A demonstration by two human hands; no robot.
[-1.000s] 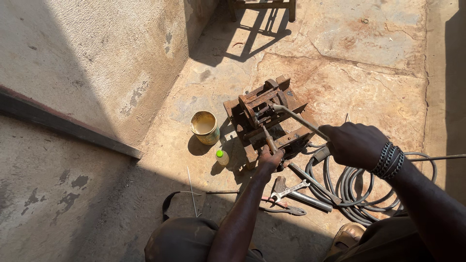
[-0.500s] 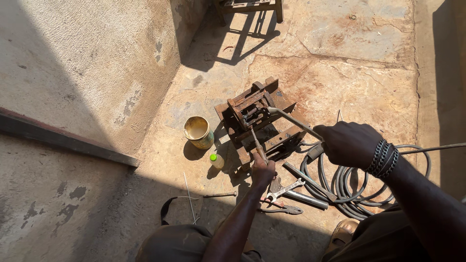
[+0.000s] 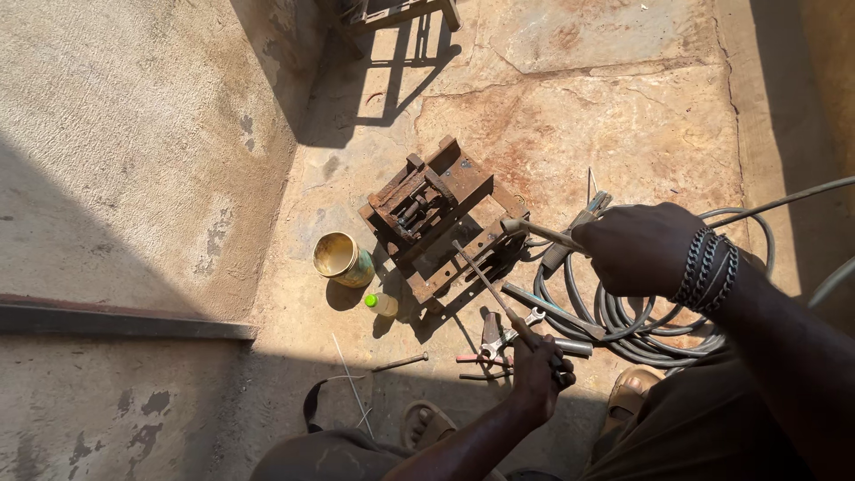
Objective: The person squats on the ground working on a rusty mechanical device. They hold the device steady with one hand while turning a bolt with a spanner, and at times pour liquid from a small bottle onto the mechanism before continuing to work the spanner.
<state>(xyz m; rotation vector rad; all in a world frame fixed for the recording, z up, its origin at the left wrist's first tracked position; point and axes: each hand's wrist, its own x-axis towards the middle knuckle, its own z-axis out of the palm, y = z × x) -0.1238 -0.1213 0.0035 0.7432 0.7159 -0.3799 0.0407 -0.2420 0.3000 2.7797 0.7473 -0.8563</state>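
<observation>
Head view | left hand (image 3: 537, 367) gripping thin rod (image 3: 485, 282), closed around its lower end | right hand (image 3: 634, 248) fisting around metal handle (image 3: 541, 232), wrist bent | rusty vise (image 3: 439, 216) lying ahead of both hands on floor (image 3: 579, 98)

tin can (image 3: 341, 259): round, open top, yellowish inside with a greenish label band, sits left of center on the floor
small bottle (image 3: 383, 305): clear-ish plastic with a bright green cap, lying just below-right of the can
signs/screens: can't spot any
</observation>
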